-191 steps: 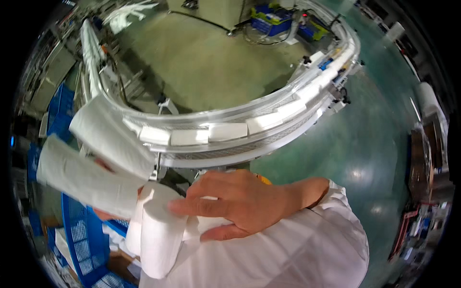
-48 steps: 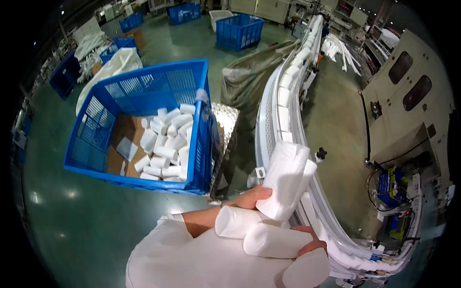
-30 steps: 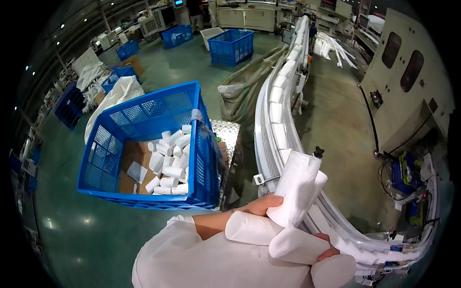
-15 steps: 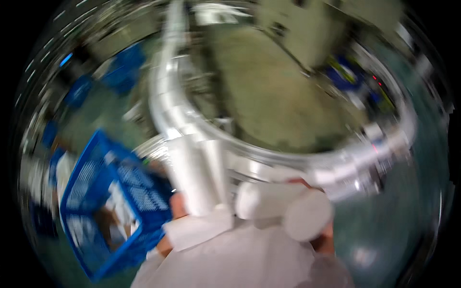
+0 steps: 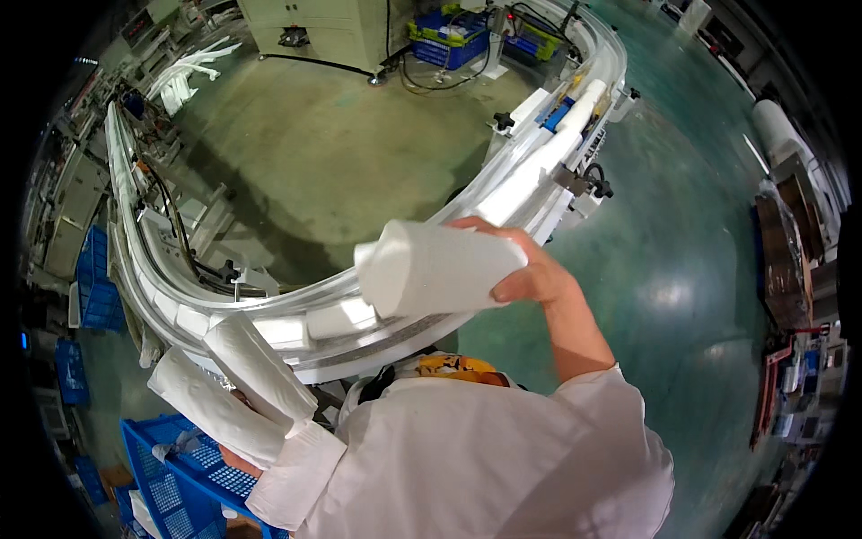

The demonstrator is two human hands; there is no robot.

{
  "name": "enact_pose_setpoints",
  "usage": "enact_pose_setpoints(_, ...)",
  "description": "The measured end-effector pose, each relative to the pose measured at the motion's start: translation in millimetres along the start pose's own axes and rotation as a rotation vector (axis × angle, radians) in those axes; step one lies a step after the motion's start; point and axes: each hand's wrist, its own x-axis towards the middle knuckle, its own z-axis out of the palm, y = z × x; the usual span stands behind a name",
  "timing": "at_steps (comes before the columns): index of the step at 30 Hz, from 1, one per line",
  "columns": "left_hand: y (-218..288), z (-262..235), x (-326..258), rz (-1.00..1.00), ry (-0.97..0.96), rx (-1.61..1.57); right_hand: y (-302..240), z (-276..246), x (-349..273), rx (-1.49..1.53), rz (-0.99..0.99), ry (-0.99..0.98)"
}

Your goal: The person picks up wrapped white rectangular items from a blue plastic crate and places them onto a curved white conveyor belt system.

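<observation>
— In the right hand, what?
— A smooth, matte white paper roll, thumb on the near side, fingers on the far side, clamped around its right end. Mid-scene, in front of the curved conveyor; impossible to tell whether touching it.
— Pointing which way?
— Broad end to the left, long axis running left to right, almost level.
— And in the left hand?
— Wrapped around a long, faintly creased outer roll, fingers just showing between it and an inner roll. Both slanting from near right to far left, side by side. Crosswise at their near ends, a third roll.
— Anything hard to make out?
— Most of the left hand, covered by rolls. Past the right-hand roll's broad end, a white sliver, too little exposed to identify. Near left, a blue crate, cut off.
</observation>
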Motion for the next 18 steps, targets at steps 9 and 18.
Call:
enact_pose_setpoints(9,-20,14,-10,-0.077,-0.014,-0.004,-17,-36,-6,-0.061,-0.024,0.19)
enact_pose_setpoints(18,-48,30,-27,-0.224,-0.112,-0.017,-48,-77,-63,-0.113,0.011,0.472)
